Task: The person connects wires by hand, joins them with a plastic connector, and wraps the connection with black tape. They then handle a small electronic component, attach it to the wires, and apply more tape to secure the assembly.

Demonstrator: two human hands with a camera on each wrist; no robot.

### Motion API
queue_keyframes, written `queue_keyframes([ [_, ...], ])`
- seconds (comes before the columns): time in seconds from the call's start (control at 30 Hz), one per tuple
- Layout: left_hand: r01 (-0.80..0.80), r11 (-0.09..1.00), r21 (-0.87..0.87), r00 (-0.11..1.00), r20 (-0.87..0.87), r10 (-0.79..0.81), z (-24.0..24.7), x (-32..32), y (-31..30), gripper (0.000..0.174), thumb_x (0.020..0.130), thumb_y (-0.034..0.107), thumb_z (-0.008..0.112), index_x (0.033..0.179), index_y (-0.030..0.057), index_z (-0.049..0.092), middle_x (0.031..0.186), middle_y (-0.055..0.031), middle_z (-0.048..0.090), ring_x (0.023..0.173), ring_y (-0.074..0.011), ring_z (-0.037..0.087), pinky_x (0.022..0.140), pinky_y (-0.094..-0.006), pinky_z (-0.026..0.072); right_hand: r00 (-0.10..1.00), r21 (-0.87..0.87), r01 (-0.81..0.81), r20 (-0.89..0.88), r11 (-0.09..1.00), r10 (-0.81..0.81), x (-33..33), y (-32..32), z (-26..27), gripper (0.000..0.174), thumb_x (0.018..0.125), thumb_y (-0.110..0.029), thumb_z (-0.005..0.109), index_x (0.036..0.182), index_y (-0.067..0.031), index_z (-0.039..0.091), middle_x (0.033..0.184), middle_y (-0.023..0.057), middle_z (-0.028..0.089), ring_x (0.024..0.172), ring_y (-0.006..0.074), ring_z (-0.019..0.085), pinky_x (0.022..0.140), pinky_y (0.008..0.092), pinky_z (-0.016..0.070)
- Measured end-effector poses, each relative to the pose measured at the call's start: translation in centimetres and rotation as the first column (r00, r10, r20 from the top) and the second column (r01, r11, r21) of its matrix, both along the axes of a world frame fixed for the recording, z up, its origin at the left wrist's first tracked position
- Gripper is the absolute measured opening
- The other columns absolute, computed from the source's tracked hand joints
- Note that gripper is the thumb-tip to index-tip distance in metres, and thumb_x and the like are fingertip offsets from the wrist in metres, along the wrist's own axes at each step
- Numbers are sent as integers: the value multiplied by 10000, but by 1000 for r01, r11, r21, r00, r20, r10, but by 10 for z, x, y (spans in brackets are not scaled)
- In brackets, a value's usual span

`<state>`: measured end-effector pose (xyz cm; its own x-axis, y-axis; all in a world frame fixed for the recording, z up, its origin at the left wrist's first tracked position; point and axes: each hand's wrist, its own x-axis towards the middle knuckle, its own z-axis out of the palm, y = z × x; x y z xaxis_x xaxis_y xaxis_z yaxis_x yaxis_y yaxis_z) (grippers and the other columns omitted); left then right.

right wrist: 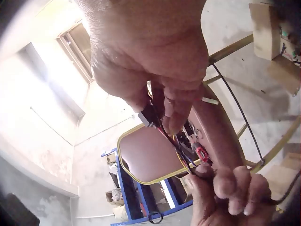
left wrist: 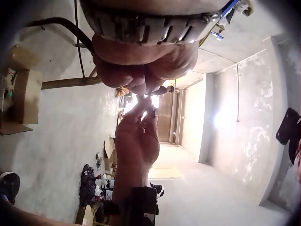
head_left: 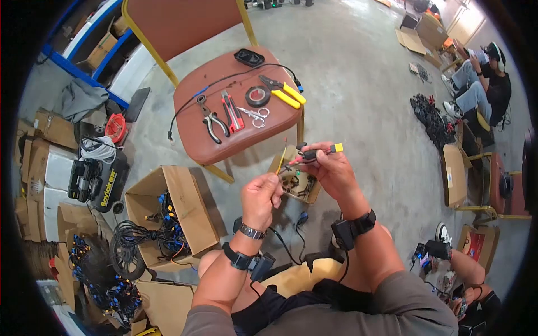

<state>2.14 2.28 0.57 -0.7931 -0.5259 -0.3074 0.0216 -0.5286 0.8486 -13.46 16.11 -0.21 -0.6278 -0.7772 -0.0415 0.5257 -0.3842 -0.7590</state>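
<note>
Head view, and we have both hands up in front of the chair [head_left: 193,140], working close together: between them run the thin wires [head_left: 282,162], with a black block [head_left: 310,155] and a yellow connector [head_left: 336,148] at the far end. Here's our worry: those wires look slender, and a hard tug from either side could strain them where they enter the block. We'd also watch for a slip; the grip is only at the fingertips, and beneath it waits a cardboard box [head_left: 315,191] with small bits inside, where a dropped piece could get lost. Whether any bare metal shows is too small for us to tell, but if it does, loose strands could touch.

On to the pose! Both forearms reach forward and slant inward, the right hand [head_left: 336,173] a touch farther out than the left hand [head_left: 261,196]. We see the left's thumb and forefinger nipped narrowly on the wires, its other fingers curled in. The right's thumb and fingers close around the block, the connector poking out past them. From the left wrist, glare hides the fingertip contact from us.
</note>
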Motion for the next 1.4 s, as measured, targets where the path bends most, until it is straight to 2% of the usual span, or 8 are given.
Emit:
queue_keyframes([
  [0.2, 52, 997, -52, 999, -10, -52, 0, 5, -2, 186, 985, 175, 662, 1000, -8, 688, 725, -36, 642, 547, -62, 506, 463, -217, 389, 997, -8, 15, 77, 1000, -14, -3, 0, -6, 242, 1043, -187, 524, 1218, -25, 565, 1162, 115, 665, 1042, 235, 698, 905, 391, 591],
  [0.4, 114, 945, -308, 992, 95, -89, 1, 9, 12, 154, 957, 145, 700, 1023, 7, 714, 754, -52, 675, 594, -59, 551, 504, -215, 421, 983, -22, 27, 183, 999, -23, -5, 4, 2, 239, 1024, -188, 552, 1218, -48, 553, 1120, 99, 664, 981, 217, 703, 826, 374, 586],
  [0.6, -11, 683, -730, 1000, -22, -7, -3, 3, 16, 157, 934, 126, 724, 983, -22, 735, 758, -16, 667, 672, -77, 583, 590, -238, 467, 989, 93, 125, 69, 988, -132, 10, -3, 8, 197, 989, -162, 616, 1141, -57, 548, 1033, 73, 649, 911, 174, 684, 774, 329, 573],
  [0.9, 37, 293, -955, 999, 35, -14, 14, -4, 19, 102, 849, 45, 738, 937, -4, 722, 799, -156, 694, 682, -297, 674, 617, -342, 520, 988, 345, 147, -91, 927, -122, 10, 0, -5, 164, 950, -130, 682, 1044, -62, 567, 886, 33, 650, 765, 118, 645, 617, 251, 531],
  [1.0, -56, 195, -979, 997, -64, -37, 9, -6, 17, 91, 839, 39, 726, 926, 17, 707, 791, -146, 684, 698, -337, 664, 602, -378, 518, 971, 392, 219, -182, 894, -158, 8, -1, -2, 165, 942, -118, 694, 1040, -60, 575, 847, 24, 651, 725, 105, 633, 591, 235, 513],
  [1.17, 18, 3, -1000, 998, 17, -60, 1, -5, 17, 107, 831, 104, 708, 877, 81, 615, 718, -76, 590, 652, -282, 625, 545, -398, 491, 917, 396, 305, -367, 866, -156, 3, 2, -3, 152, 940, -129, 706, 1012, -42, 603, 817, 40, 655, 644, 93, 600, 549, 247, 481],
  [1.27, 45, -103, -994, 997, 50, -52, 4, -6, 18, 99, 793, 88, 684, 855, 87, 608, 695, -53, 543, 637, -245, 606, 528, -381, 478, 984, 408, 148, -155, 901, -92, -1, 10, -9, 142, 948, -148, 700, 966, -30, 622, 816, 52, 661, 622, 99, 600, 539, 247, 475],
  [1.4, 60, -173, -983, 995, 72, -63, 2, -6, 20, 95, 746, 90, 632, 834, 78, 600, 688, -37, 514, 630, -218, 586, 519, -363, 476, 992, 337, 108, -101, 935, -78, -2, 11, -9, 134, 965, -145, 674, 923, -21, 644, 818, 63, 672, 602, 113, 608, 544, 255, 497],
])
